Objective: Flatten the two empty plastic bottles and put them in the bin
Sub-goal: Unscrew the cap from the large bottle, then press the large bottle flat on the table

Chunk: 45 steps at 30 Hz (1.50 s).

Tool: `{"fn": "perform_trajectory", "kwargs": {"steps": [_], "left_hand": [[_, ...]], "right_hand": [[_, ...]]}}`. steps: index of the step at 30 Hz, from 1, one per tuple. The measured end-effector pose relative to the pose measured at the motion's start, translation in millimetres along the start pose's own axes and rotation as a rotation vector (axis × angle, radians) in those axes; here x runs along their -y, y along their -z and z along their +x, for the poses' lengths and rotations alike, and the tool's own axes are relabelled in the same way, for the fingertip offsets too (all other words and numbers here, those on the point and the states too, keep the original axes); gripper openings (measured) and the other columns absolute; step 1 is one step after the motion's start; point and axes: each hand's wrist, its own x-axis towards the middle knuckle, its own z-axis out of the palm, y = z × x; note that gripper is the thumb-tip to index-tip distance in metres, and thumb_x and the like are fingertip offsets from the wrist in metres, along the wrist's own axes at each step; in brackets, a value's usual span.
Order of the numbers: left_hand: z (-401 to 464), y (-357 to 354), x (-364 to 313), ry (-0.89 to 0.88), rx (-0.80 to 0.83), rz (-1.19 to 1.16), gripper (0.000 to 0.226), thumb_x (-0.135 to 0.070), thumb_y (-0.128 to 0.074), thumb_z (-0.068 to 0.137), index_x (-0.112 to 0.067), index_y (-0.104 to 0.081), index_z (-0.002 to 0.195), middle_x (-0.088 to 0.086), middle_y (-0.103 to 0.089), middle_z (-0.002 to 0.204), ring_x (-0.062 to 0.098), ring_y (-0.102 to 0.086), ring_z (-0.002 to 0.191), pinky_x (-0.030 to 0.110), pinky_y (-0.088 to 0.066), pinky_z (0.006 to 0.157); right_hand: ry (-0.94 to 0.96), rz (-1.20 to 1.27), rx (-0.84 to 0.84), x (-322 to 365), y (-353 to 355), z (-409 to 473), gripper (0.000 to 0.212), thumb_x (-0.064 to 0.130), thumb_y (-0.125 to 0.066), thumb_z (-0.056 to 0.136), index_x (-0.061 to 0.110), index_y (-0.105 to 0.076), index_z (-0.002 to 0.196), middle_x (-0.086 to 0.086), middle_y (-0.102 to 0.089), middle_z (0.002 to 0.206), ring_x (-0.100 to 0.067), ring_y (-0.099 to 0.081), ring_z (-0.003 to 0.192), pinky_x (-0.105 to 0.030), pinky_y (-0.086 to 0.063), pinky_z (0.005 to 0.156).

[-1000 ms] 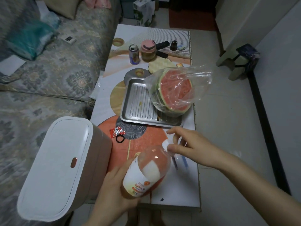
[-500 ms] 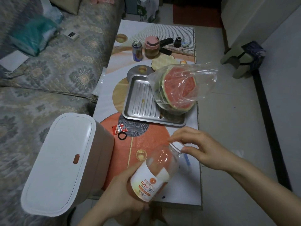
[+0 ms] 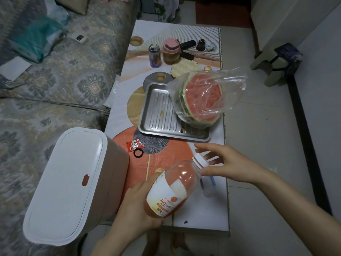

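Observation:
An empty orange juice bottle (image 3: pixel 175 189) with a white and orange label and a white cap (image 3: pixel 200 161) is tilted above the table's near end. My left hand (image 3: pixel 136 209) grips its base from below. My right hand (image 3: pixel 227 163) is at the cap end with fingers spread; the thumb lies under the neck and the fingers reach over the cap without closing on it. A second, small clear bottle (image 3: pixel 208 189) lies on the table behind the first, partly hidden. The white bin (image 3: pixel 68 182) stands left of the table with its lid closed.
On the low table (image 3: pixel 201 218) lie a steel tray (image 3: pixel 158 115) with a bagged half watermelon (image 3: pixel 201 98), a can (image 3: pixel 154 55), a pink-lidded jar (image 3: pixel 170 50), a red wrapper (image 3: pixel 134 145) and a black hair tie (image 3: pixel 138 153). A sofa (image 3: pixel 46 80) runs along the left.
My right hand, which pinched the cap half a second ago, has spread its fingers around it. The bottle still rests in my left hand, tilted the same way.

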Motion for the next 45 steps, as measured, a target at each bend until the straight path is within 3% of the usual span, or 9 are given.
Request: {"fn": "perform_trajectory", "kwargs": {"steps": [2, 4, 7, 12, 16, 21, 28, 41, 45], "left_hand": [[2.5, -3.6, -2.0, -0.012, 0.005, 0.01, 0.106, -0.039, -0.081, 0.044, -0.042, -0.034, 0.138, -0.016, -0.054, 0.114, 0.011, -0.049, 0.105, 0.032, -0.047, 0.088], [4.6, -5.7, -2.1, -0.007, 0.015, 0.03, 0.107, -0.041, -0.081, 0.044, -0.038, -0.033, 0.14, -0.015, -0.052, 0.117, 0.012, -0.047, 0.107, 0.032, -0.046, 0.088], [5.4, -6.6, 3.2, 0.01, 0.019, 0.024, 0.108, -0.042, -0.081, 0.045, -0.038, -0.033, 0.14, -0.015, -0.052, 0.114, 0.012, -0.046, 0.107, 0.032, -0.047, 0.088], [6.3, -9.3, 14.6, 0.061, 0.014, -0.01, 0.108, -0.039, -0.083, 0.043, -0.04, -0.034, 0.139, -0.012, -0.055, 0.113, 0.013, -0.05, 0.106, 0.037, -0.051, 0.086], [14.1, -22.9, 29.1, 0.19, -0.028, -0.128, 0.107, -0.039, -0.082, 0.038, -0.037, -0.04, 0.136, -0.01, -0.055, 0.11, 0.014, -0.053, 0.103, 0.026, -0.048, 0.077], [27.1, -56.0, 65.4, 0.33, -0.131, -0.217, 0.103, -0.02, -0.09, 0.042, -0.029, -0.046, 0.135, -0.006, -0.058, 0.115, 0.014, -0.055, 0.103, 0.013, -0.039, 0.068], [46.3, -96.2, 110.6, 0.516, -0.161, -0.121, 0.113, -0.039, -0.089, 0.046, -0.032, -0.03, 0.142, 0.002, -0.051, 0.131, 0.028, -0.048, 0.12, 0.052, -0.047, 0.095], [57.2, -115.5, 124.5, 0.521, -0.181, -0.196, 0.116, -0.044, -0.087, 0.043, -0.033, -0.028, 0.142, 0.0, -0.054, 0.128, 0.024, -0.051, 0.118, 0.049, -0.049, 0.092], [63.5, -122.7, 121.6, 0.506, -0.171, -0.218, 0.114, -0.049, -0.086, 0.046, -0.032, -0.028, 0.142, 0.001, -0.054, 0.124, 0.025, -0.051, 0.116, 0.049, -0.049, 0.092]], "right_hand": [[-0.018, -0.047, -0.07, 2.6, -1.9, 1.7, 0.058, 0.062, -0.058, 0.071, 0.03, -0.058, 0.119, 0.012, -0.062, 0.103, 0.003, -0.061, 0.08, -0.015, -0.048, 0.072], [0.019, -0.093, -0.075, 4.9, -2.5, 3.2, 0.052, 0.064, -0.053, 0.07, 0.023, -0.065, 0.1, 0.004, -0.064, 0.09, 0.004, -0.056, 0.062, -0.015, -0.045, 0.062], [0.063, -0.032, -0.004, 2.6, 2.4, 5.8, 0.024, 0.031, -0.07, 0.079, 0.02, -0.067, 0.101, 0.004, -0.064, 0.095, -0.001, -0.059, 0.071, -0.025, -0.052, 0.07], [0.049, 0.219, -0.116, -10.1, 15.0, 10.2, 0.042, 0.01, -0.079, 0.07, 0.032, -0.067, 0.105, 0.005, -0.062, 0.104, -0.003, -0.057, 0.08, -0.018, -0.053, 0.071], [-0.062, -0.13, -0.251, -44.3, -21.6, 38.6, 0.042, 0.024, -0.083, 0.065, 0.025, -0.063, 0.102, 0.008, -0.056, 0.097, -0.016, -0.058, 0.083, -0.028, -0.049, 0.072], [-0.155, -0.588, -0.197, -102.3, -93.7, 86.1, 0.053, 0.038, -0.077, 0.069, 0.018, -0.053, 0.112, -0.002, -0.058, 0.113, -0.023, -0.054, 0.104, -0.034, -0.042, 0.084], [-0.119, -0.827, -0.11, -160.6, -161.8, 135.1, 0.05, 0.027, -0.072, 0.075, 0.009, -0.048, 0.115, -0.012, -0.055, 0.118, -0.028, -0.05, 0.106, -0.037, -0.04, 0.088], [-0.152, -0.856, -0.144, -190.3, -165.2, 135.1, 0.047, 0.026, -0.067, 0.081, 0.012, -0.045, 0.119, -0.01, -0.053, 0.119, -0.026, -0.05, 0.108, -0.034, -0.042, 0.09], [-0.136, -0.661, -0.418, -170.7, -168.1, 123.3, 0.038, 0.027, -0.062, 0.085, 0.014, -0.05, 0.118, -0.009, -0.057, 0.119, -0.027, -0.052, 0.107, -0.038, -0.044, 0.089]]}}
